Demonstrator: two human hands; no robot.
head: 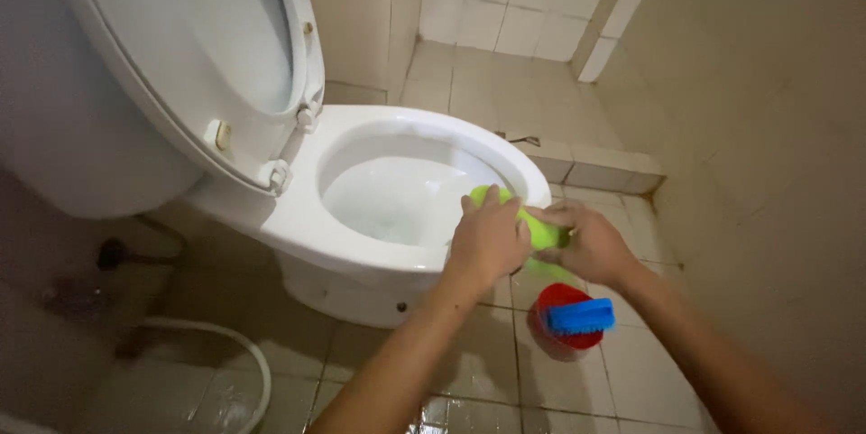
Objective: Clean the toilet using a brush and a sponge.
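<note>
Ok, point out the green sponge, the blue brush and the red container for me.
green sponge (543, 232), head view, bare middle between the hands.
blue brush (582, 316), head view, its top.
red container (552, 294), head view, back rim.

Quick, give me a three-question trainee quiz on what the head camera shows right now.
1. True or false: the toilet lid is raised.
2. Which thing do the left hand and right hand both grip? A) the blue brush B) the green cloth C) the white hose
3. Where does the blue brush lie?

Key
1. True.
2. B, at the front rim of the toilet bowl.
3. Across the top of the red container on the tiled floor, below the right hand.
</note>
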